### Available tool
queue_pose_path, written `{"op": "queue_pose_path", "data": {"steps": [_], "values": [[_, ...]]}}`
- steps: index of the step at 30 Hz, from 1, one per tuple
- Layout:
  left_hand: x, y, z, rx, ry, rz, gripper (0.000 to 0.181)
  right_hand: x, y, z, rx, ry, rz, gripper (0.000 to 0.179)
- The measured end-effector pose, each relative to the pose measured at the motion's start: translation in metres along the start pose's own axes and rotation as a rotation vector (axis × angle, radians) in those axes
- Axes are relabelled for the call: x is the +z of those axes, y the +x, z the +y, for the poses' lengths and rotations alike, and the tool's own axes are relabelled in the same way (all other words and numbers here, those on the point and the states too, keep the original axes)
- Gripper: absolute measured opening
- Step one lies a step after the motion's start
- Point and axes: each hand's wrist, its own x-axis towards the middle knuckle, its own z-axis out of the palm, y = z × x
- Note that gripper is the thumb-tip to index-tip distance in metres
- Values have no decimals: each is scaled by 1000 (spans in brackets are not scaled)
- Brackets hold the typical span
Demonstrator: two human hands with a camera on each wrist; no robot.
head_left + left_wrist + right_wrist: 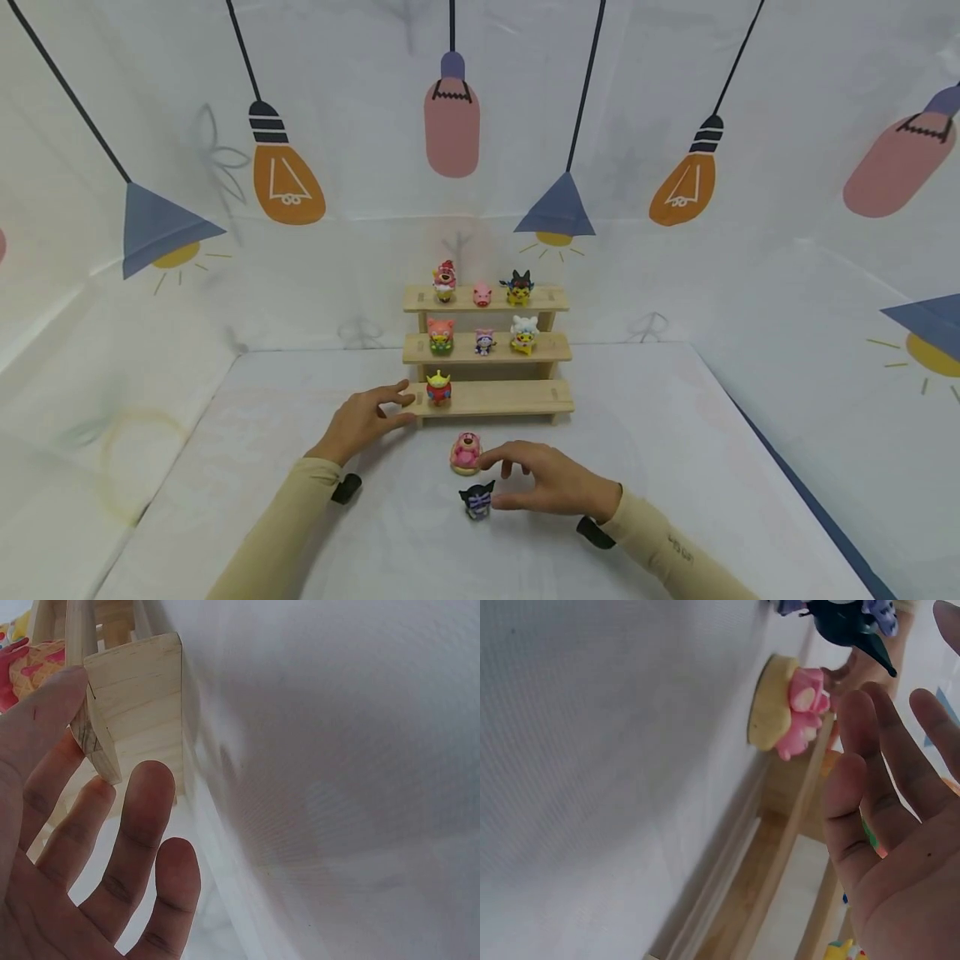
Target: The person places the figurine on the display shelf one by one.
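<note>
A three-tier wooden display shelf (502, 400) stands at the middle back of the table. My left hand (367, 421) holds the left end of its lowest board (101, 742), thumb and fingers on either side of the board's end. A three-eyed alien figurine (438, 389) stands on that board, near these fingers. In front of the shelf, a pink bear figurine (467, 454) sits on a yellowish base. Nearer me is a black-and-purple figurine (477, 500) with pointed ears. My right hand (551, 479) hovers beside both, fingers loosely bent, with nothing between them.
On the top tier are a bear in a red hat (445, 282), a pink pig (482, 294) and a dark-eared yellow figurine (519, 288). The middle tier bears three more, including a white-hooded one (524, 335). A lamp-patterned white sheet (360, 275) hangs behind.
</note>
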Motion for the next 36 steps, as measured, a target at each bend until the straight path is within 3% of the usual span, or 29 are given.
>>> {"op": "queue_pose_path", "data": {"steps": [19,36], "values": [[-1,2,-1,-23,20,-9,37,20,5,5,-13,-37,-48,48],[0,0,-1,-18,13,2,38,24,6,10,-73,-52,-24,43]]}}
